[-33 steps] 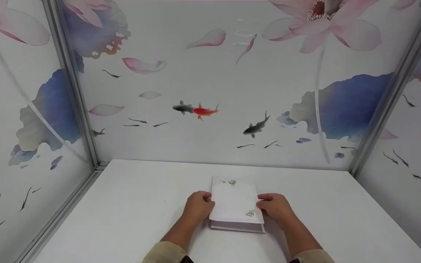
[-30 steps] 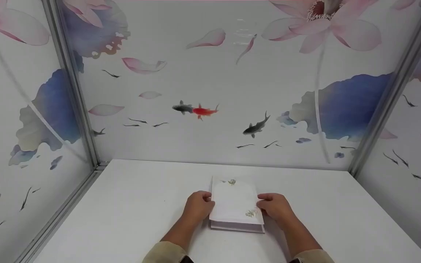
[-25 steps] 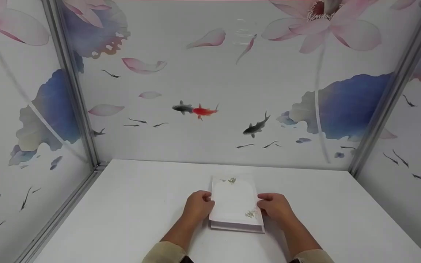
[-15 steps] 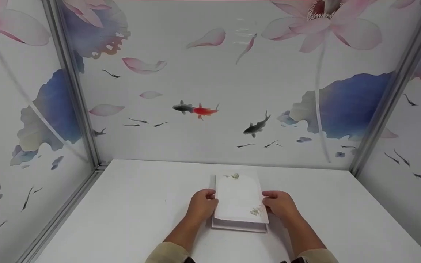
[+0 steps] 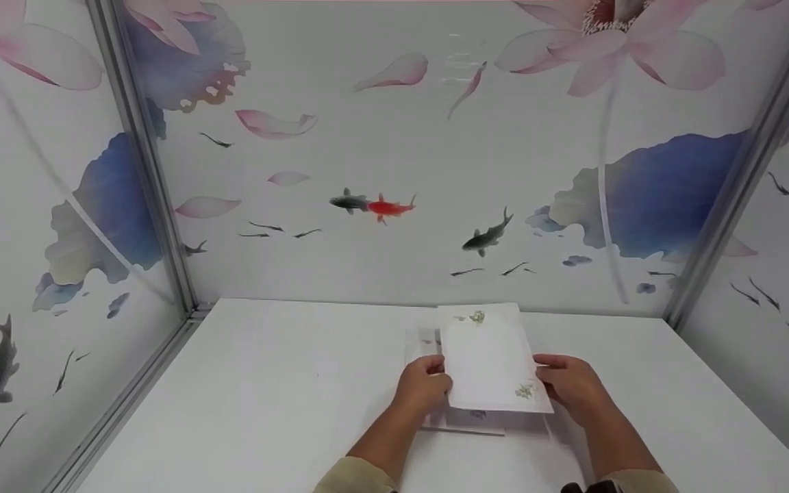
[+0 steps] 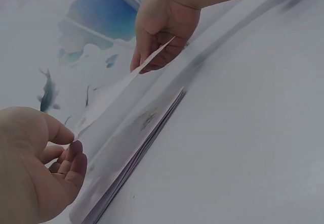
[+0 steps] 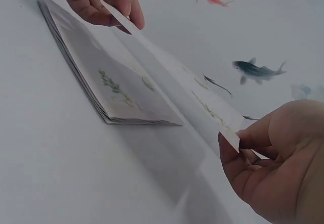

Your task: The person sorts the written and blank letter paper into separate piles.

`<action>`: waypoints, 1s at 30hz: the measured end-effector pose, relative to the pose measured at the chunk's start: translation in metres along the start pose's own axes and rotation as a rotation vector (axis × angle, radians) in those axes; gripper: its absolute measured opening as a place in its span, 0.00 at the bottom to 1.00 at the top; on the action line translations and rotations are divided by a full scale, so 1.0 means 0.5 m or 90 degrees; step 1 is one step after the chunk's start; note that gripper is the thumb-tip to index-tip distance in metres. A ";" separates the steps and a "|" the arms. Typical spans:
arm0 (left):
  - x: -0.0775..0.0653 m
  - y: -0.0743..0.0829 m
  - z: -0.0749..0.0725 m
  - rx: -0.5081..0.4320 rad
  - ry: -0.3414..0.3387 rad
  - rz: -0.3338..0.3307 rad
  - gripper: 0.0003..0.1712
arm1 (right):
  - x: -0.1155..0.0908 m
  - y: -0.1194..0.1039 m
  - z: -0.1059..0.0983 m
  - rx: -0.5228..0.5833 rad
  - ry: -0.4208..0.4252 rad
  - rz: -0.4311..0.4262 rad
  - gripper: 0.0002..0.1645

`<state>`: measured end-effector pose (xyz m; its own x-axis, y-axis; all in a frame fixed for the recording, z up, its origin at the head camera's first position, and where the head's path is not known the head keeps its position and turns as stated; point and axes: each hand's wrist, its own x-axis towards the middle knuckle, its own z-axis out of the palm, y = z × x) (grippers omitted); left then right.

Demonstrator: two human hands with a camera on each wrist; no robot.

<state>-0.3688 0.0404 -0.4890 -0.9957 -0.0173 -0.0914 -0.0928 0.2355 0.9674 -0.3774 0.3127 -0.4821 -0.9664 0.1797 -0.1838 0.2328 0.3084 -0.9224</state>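
Observation:
A white sheet of paper (image 5: 494, 359), printed with small green sprigs at two corners, is held up between both hands. My left hand (image 5: 423, 387) pinches its left edge between thumb and fingers. At the opposite edge, my right hand (image 5: 572, 387) pinches it near the lower corner, as the right wrist view shows. Below the sheet lies a stack of similar printed sheets (image 7: 116, 77), flat on the table, its layered edge visible in the left wrist view. In the head view the raised sheet covers much of the stack, leaving its left and front parts in sight.
A white tabletop (image 5: 285, 383) surrounds the stack. White panels (image 5: 367, 267) with painted lotus flowers and fish stand at the back and both sides, joined by grey metal posts (image 5: 144, 157).
Both hands have lifted the top sheet off the stack and carried it to the right and slightly away. The stack has stayed on the table. The head view has shifted slightly.

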 end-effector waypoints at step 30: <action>-0.070 0.033 0.188 -0.069 -0.108 0.004 0.35 | 0.014 0.093 -0.238 0.075 -0.041 0.081 0.34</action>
<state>-0.3351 0.1364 -0.4921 -0.9820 0.1503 -0.1143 -0.0953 0.1282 0.9872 -0.3601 0.4394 -0.4860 -0.9358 0.1487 -0.3196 0.3429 0.1745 -0.9230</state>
